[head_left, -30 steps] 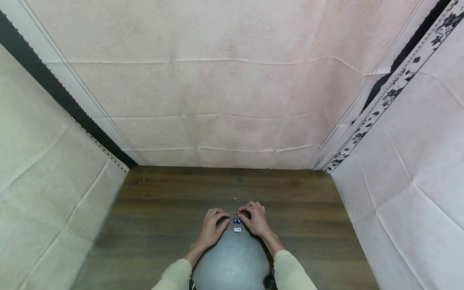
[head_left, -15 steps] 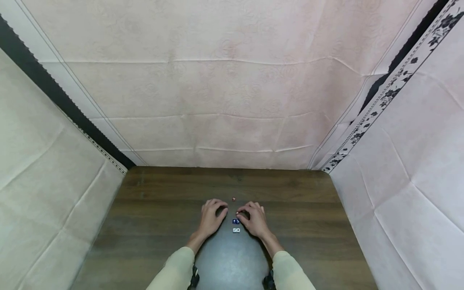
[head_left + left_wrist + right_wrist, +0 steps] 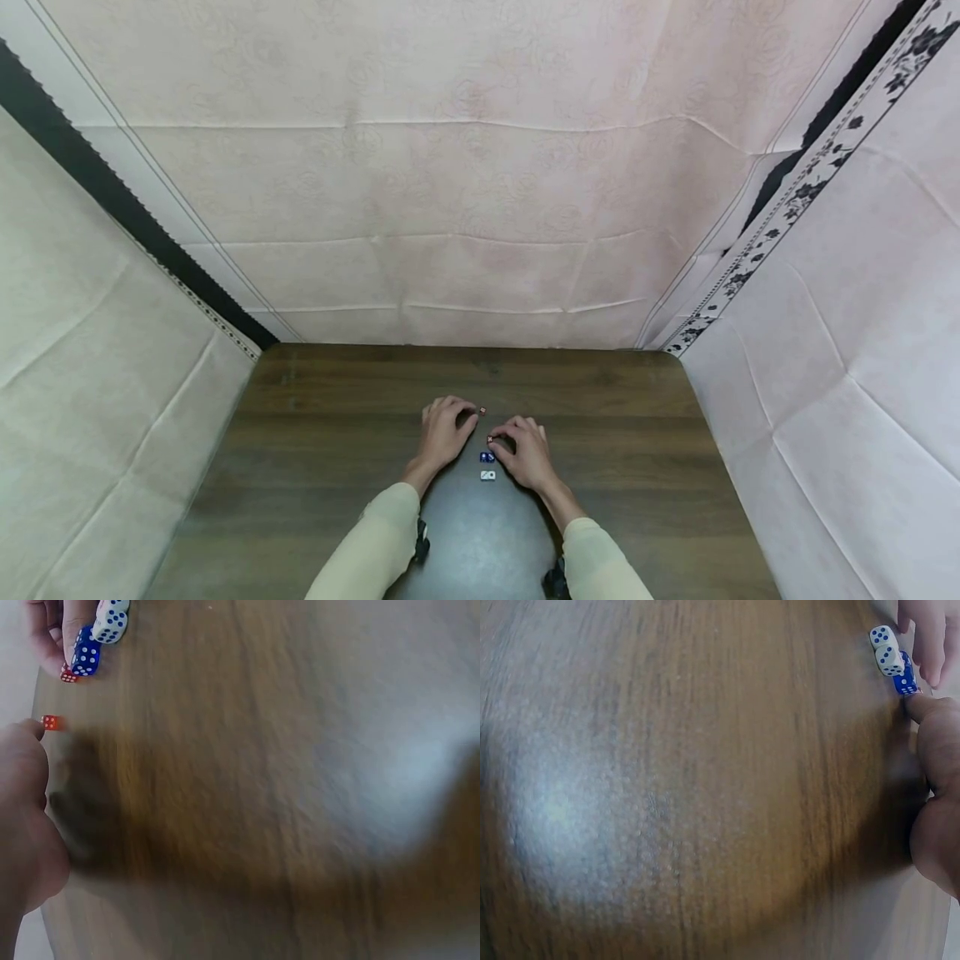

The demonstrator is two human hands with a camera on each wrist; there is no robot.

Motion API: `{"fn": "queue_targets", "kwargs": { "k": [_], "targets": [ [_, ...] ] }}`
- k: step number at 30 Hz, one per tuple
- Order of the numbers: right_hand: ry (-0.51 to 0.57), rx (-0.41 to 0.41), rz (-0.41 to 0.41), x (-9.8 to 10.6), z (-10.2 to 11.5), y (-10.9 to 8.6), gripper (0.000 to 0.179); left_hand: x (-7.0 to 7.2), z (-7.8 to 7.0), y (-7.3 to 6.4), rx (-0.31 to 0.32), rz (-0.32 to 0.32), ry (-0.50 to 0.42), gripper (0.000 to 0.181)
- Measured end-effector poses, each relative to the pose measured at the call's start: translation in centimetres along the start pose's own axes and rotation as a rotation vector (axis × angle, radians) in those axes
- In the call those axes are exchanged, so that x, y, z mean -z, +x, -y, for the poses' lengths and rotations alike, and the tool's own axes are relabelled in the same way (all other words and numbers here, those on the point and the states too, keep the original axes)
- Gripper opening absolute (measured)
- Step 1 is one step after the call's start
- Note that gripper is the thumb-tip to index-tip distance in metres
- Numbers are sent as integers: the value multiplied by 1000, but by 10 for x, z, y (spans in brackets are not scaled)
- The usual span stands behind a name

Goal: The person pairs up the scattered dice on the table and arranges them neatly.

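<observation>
In the head view, my left hand (image 3: pixel 444 433) is beside a lone red die (image 3: pixel 482 411), its thumb and forefinger apart and their tips right at the die's left side. The left wrist view shows this red die (image 3: pixel 51 722) by the thumb tip. My right hand (image 3: pixel 527 454) pinches another red die (image 3: pixel 491 439) between thumb and forefinger, low over the table. Just nearer to me lies a pair of blue dice (image 3: pixel 487 457), side by side. Closer still are two white dice (image 3: pixel 487 476) with blue pips, also side by side.
The dice lie along the middle of a brown wooden table (image 3: pixel 337 383), which reflects a pale glare near me. Pale cloth (image 3: pixel 480 208) hangs behind the table's far edge, with more cloth (image 3: pixel 840 433) at both sides.
My left hand has moved forward and to the right, up to the lone red die. The right hand stays in place with its red die, and the other dice have not moved.
</observation>
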State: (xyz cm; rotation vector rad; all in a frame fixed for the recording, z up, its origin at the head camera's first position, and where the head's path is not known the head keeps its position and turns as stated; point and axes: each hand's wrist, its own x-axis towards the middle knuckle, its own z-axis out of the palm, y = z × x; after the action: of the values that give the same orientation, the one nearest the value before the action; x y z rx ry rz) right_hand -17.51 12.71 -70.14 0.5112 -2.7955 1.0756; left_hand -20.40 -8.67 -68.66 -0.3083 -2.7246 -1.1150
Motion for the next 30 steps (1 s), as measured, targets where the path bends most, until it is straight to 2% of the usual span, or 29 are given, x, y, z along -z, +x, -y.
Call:
{"fn": "queue_targets", "kwargs": {
  "k": [4,11,19,30],
  "targets": [
    [0,9,-3,-1,0,0,13,-4,-1,5,27,17,19,15],
    [-4,9,-2,-1,-2,1,13,-14,-1,11,53,10,76,19],
    [-10,23,-14,-3,-3,0,13,-25,-2,13,69,-93,91,20],
    [-7,23,-14,-2,-3,0,12,-26,-6,14,82,-105,107,14]
  ]
}}
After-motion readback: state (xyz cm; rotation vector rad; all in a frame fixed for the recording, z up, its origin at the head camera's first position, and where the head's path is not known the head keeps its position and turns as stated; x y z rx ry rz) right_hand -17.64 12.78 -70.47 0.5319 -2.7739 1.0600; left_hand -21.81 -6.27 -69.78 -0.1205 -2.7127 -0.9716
